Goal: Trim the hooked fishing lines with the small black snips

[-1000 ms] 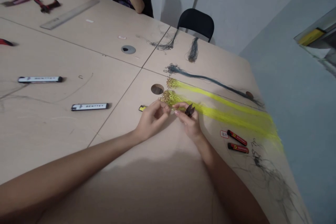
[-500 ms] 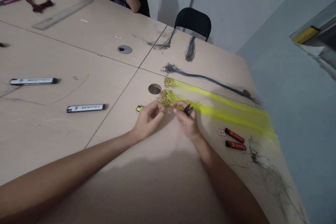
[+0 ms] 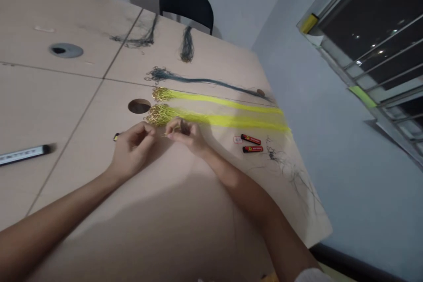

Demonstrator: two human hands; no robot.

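Note:
My left hand [image 3: 135, 146] is closed in a pinch beside the hook ends of the yellow bundle; whatever sits between its fingertips is too small to make out. My right hand [image 3: 187, 135] is closed around small dark thread snips [image 3: 184, 127], whose pointed blades stick up from the fingers. A thin yellowish bit [image 3: 164, 135] shows at its fingertips, close to the left hand. Just beyond both hands lies a thick bundle of yellow line [image 3: 228, 121] with gold fish hooks [image 3: 160, 115] at its left end. A thinner yellow bundle [image 3: 224, 102] runs alongside.
Dark green line with hooks [image 3: 198, 80] lies farther back, near other dark tufts [image 3: 187, 46]. Two red lighters [image 3: 253, 149] and tangled line [image 3: 291, 165] are at right. A round table hole [image 3: 139, 106] and a white-labelled tool [image 3: 24, 155] are left. A black chair [image 3: 187, 2] stands behind.
My view has swung right, so the window shows and things sit farther left. My right hand has turned, with its fingertips closer to the left hand. The snips remain in it.

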